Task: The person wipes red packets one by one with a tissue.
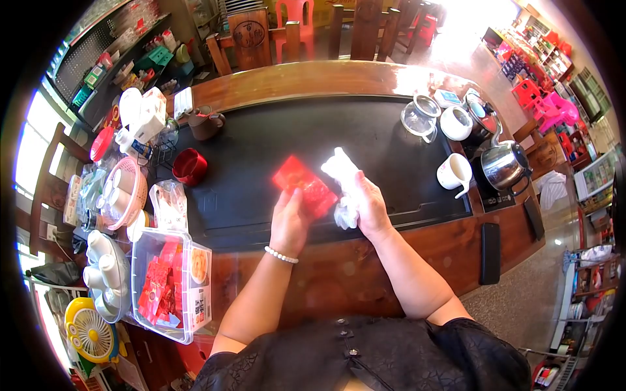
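Observation:
My left hand point(290, 223) is closed on a flat, shiny red packet point(305, 184), held up over the black tray top of the table and slightly blurred. In my right hand point(372, 207) is a crumpled white tissue point(343, 171), gripped between thumb and fingers. It sticks out above and below the hand, close to the packet's right edge. Left of my left forearm stands a clear plastic box point(190, 287) holding several similar red packets point(156, 287).
To the left are a red cup point(190, 167), a brown teapot point(205, 122), a pink basket point(140, 189) of cups and a yellow fan point(92, 329). At right stand a glass pot point(420, 117), a white pitcher point(454, 173), a steel kettle point(505, 166) and a black phone point(490, 254).

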Available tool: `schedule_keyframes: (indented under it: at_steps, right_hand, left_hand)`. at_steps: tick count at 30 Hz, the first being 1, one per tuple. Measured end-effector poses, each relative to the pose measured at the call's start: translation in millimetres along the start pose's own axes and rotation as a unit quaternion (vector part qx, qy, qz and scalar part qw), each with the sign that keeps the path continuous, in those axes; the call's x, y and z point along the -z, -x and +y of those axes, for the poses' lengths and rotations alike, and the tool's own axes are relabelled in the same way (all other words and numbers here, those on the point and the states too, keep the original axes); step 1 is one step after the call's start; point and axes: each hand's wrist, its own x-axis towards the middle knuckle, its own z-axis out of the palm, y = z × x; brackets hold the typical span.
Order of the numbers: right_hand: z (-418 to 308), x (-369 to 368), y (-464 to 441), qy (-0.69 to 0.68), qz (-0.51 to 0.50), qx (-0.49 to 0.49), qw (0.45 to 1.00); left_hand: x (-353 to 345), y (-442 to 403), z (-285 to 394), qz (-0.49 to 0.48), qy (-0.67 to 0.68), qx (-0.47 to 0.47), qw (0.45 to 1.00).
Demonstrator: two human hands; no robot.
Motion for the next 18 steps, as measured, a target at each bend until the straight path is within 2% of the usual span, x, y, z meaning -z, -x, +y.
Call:
schedule_keyframes:
  at_steps: [1,4,6,7,10,13,14,18]
  right_hand:
    - [-6,-6,2,-0.059,-0.011,-0.008,0.998]
    - [3,-6,1,0.146,-0.046,-0.003,0.988]
    - [17,-3,1,0.298,-0.08,0.067,0.949]
    - [26,-7,1,0.339,-0.069,0.148,0.927]
    - [20,-10,2,0.382,-0.048,0.166,0.908]
    - [9,-12,6,0.394,-0.029,0.1,0.913]
    - [12,-12,5,0.38,-0.044,0.126,0.915]
    - [11,-14,7,0.351,-0.044,0.099,0.93]
  left_hand:
    - [2,0,-1,0.0,-0.006,0.0,1.0]
    - [9,-4,-8,-0.023,-0.041,-0.024,0.999]
    - [13,-5,-11,-0.031,-0.055,-0.033,0.997]
    - [14,-6,-11,-0.03,-0.057,-0.035,0.997]
    - [11,-4,-5,-0.046,-0.044,-0.009,0.998]
    - [1,2,3,-0.06,-0.044,0.015,0.997]
    - [0,2,3,-0.056,-0.056,0.018,0.997]
    - [4,1,1,-0.078,-0.073,0.034,0.994]
